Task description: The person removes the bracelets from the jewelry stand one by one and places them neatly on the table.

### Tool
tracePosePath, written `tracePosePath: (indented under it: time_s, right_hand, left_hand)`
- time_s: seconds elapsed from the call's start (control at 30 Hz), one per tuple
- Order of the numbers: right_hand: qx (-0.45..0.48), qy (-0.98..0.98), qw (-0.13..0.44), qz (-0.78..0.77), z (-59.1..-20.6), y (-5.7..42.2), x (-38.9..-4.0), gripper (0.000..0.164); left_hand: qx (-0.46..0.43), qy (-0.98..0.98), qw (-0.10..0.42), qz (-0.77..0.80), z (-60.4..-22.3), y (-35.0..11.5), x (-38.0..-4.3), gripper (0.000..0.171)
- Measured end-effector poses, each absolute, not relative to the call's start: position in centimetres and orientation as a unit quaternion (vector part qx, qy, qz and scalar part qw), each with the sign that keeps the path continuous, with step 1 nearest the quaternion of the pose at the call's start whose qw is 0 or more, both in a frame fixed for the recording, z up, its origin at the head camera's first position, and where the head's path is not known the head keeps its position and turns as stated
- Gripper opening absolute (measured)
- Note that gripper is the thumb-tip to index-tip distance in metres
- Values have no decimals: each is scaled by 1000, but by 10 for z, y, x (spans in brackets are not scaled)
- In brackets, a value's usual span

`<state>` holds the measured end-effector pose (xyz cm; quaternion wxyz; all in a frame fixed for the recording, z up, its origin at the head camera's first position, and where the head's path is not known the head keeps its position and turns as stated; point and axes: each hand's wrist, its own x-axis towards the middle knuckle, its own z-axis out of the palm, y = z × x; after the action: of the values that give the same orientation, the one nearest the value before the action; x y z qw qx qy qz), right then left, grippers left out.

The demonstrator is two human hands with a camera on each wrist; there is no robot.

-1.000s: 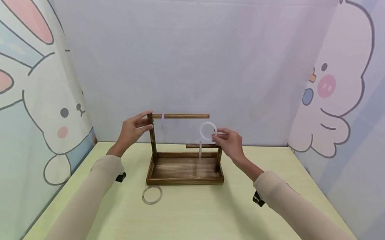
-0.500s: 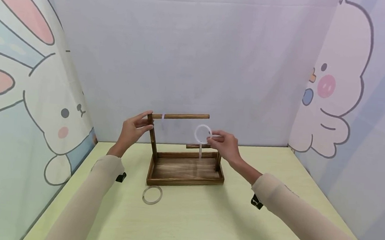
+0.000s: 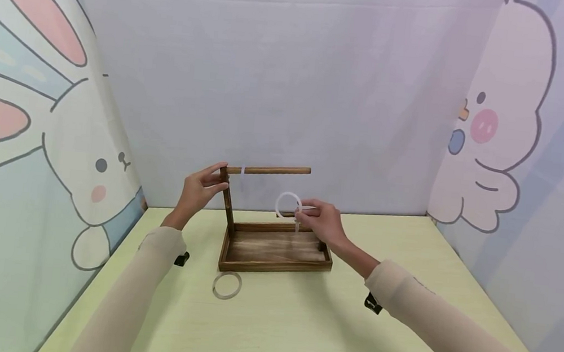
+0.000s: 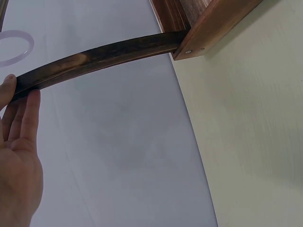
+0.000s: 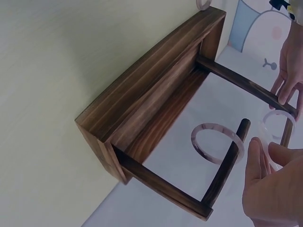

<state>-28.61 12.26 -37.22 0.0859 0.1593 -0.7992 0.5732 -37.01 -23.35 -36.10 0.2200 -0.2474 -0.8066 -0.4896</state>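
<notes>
A dark wooden rack with a tray base (image 3: 275, 267) stands on the table. My left hand (image 3: 197, 193) holds the top of its tall left post (image 4: 99, 57), thumb and fingers on either side. My right hand (image 3: 324, 223) pinches a whitish bangle (image 3: 277, 203) in front of the short lower bar (image 5: 221, 177), level with it in the head view. One bangle (image 5: 195, 142) hangs around that lower bar. Near the post, another bangle (image 3: 243, 170) circles the long upper bar (image 3: 282, 170). The right hand hides much of the short right post in the head view.
A further bangle (image 3: 215, 289) lies flat on the pale table (image 3: 277, 334), just in front of the tray's left corner. Behind the rack hangs a plain curtain (image 3: 290, 86). Printed cartoon panels flank both sides.
My right hand has carried its bangle left and down, from beside the upper bar's tip to in front of the lower bar. My left hand keeps its hold on the post.
</notes>
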Motion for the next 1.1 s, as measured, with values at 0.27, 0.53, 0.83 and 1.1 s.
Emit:
tracePosePath:
  time_s: [0.27, 0.53, 0.83, 1.1]
  right_hand:
    - [178, -793, 76, 578, -377, 112, -281, 31]
    - [183, -777, 48, 600, -382, 105, -277, 34]
    - [168, -788, 41, 591, -394, 97, -273, 34]
    - [179, -798, 9, 575, -407, 94, -266, 31]
  left_hand:
    - [-248, -809, 221, -486, -360, -234, -371, 60]
    - [-248, -806, 225, -488, -362, -233, -373, 59]
    - [-252, -805, 230, -485, -364, -231, -375, 59]
    - [-251, -805, 229, -487, -364, -232, -375, 59]
